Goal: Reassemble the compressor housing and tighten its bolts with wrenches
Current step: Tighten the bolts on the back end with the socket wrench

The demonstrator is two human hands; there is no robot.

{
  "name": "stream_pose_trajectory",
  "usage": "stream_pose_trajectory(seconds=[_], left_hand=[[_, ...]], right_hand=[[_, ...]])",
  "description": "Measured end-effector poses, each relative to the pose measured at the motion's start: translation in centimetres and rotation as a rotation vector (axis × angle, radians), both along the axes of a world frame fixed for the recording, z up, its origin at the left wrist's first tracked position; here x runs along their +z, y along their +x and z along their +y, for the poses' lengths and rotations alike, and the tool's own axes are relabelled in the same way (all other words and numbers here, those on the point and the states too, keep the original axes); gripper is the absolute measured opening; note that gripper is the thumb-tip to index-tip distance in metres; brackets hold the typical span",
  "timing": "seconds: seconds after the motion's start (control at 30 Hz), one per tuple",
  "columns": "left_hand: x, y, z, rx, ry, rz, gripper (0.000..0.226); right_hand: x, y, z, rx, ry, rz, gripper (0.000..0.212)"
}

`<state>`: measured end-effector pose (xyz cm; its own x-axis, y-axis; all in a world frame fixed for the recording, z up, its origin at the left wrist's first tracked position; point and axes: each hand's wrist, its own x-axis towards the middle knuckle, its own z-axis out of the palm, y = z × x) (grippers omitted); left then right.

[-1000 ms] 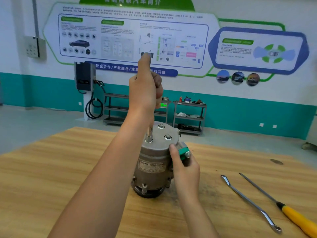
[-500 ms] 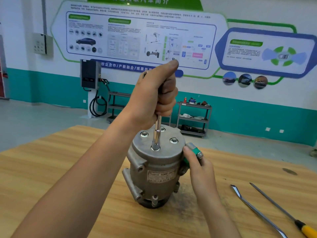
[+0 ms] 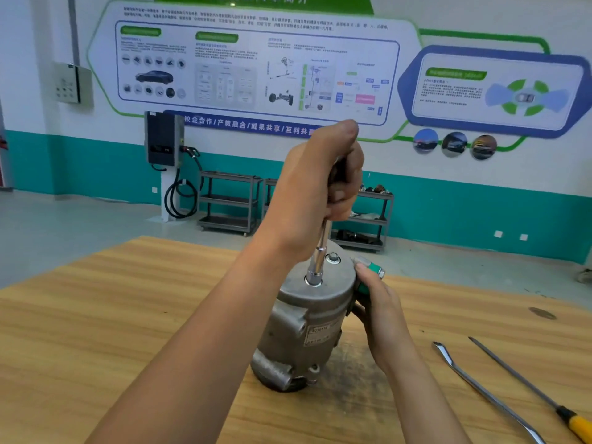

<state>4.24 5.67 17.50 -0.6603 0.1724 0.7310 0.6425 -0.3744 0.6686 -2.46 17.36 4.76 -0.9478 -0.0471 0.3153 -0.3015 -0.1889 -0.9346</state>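
Grey compressor housing (image 3: 307, 328) stands upright, socket wrench (image 3: 317, 267) planted on its top.

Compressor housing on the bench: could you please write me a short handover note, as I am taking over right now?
Left hand grips the socket driver, near upright, its socket seated on the top cover of the compressor housing.
Right hand holds the housing's side by the green fitting.
The housing stands on the table. A bolt sits in the cover beside the socket. The wrench and screwdriver lie to the right, untouched.
Done: cover on, bolts in.
Left: probably finish this bolt, then the others; tightness cannot be judged here.
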Motion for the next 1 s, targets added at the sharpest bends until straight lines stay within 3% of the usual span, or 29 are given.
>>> stream_pose_trajectory(seconds=[0.23,0.4,0.73,0.83,1.0], left_hand=[[-1.3,0.0,0.2,0.178,0.053,0.099,0.044],[-1.7,0.0,-0.9,0.23,0.044,0.101,0.036],[1.1,3.6,-3.5,0.371,-0.281,-0.19,0.014],[2.1,4.2,-3.9,0.5,-0.398,-0.2,0.028],[2.9,4.5,-5.3,0.637,-0.548,-0.205,0.033]], right_hand=[[-0.1,-0.4,-0.2,0.031,-0.024,-0.033,0.033],[0.0,-0.7,-0.5,0.03,-0.013,-0.04,0.021],[0.3,-0.7,-0.7,0.027,0.03,-0.052,0.021],[0.3,-0.5,-0.5,0.024,0.054,-0.051,0.021],[0.4,-0.2,-0.5,0.021,0.078,-0.023,0.019]])
